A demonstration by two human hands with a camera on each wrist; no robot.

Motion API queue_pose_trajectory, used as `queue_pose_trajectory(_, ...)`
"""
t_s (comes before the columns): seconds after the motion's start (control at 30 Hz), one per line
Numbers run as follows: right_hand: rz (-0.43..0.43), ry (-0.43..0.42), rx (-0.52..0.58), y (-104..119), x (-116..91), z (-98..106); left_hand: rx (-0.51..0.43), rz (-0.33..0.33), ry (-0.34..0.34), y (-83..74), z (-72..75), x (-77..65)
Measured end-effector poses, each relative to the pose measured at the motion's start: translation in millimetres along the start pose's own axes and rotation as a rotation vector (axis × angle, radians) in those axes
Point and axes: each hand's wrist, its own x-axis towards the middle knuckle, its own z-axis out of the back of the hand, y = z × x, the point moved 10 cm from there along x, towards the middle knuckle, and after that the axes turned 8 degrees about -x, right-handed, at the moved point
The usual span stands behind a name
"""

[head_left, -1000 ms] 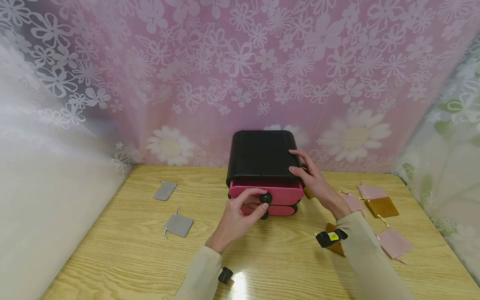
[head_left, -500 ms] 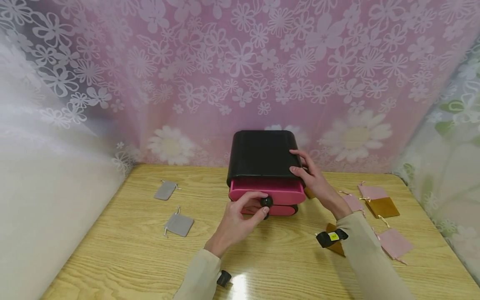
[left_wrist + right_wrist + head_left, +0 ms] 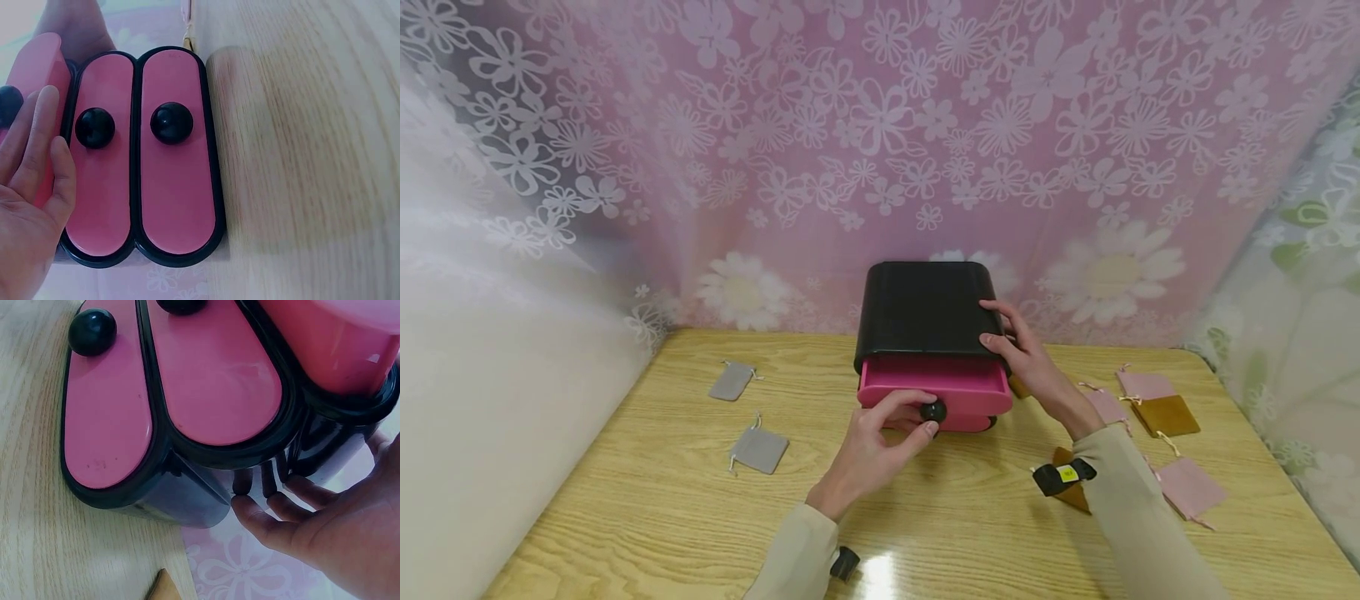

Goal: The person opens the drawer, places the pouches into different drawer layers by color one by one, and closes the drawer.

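A black mini drawer cabinet (image 3: 928,308) with pink drawers stands at the back middle of the table. Its top drawer (image 3: 973,402) is partly pulled out, and a strip of pink interior shows. My left hand (image 3: 874,447) pinches that drawer's round black knob (image 3: 933,411) between thumb and fingers. In the left wrist view, the middle drawer (image 3: 103,194) and bottom drawer (image 3: 175,200) are closed. Against the cabinet's right side rests my right hand (image 3: 1036,367), thumb and a fingertip on the top edge. The right wrist view shows its other fingers (image 3: 256,515) touching the side wall.
Two grey drawstring pouches (image 3: 760,450) lie left on the wooden table (image 3: 647,517). Right are several pink pouches (image 3: 1189,486) and brown pouches (image 3: 1165,414); one brown pouch (image 3: 1070,493) is partly under the right wrist. A floral curtain (image 3: 820,192) hangs close behind the cabinet.
The top drawer has slid further out toward me, with my left hand drawing back on its knob. More of the pink interior shows. My right hand has kept its place on the cabinet.
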Motion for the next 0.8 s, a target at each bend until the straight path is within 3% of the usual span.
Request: queue_pose_trajectory(0.8,0.004,0.011,0.005,-0.5,0.6,-0.9,0.038,-0.025,0.034,-9.1,-2.2,-8.3)
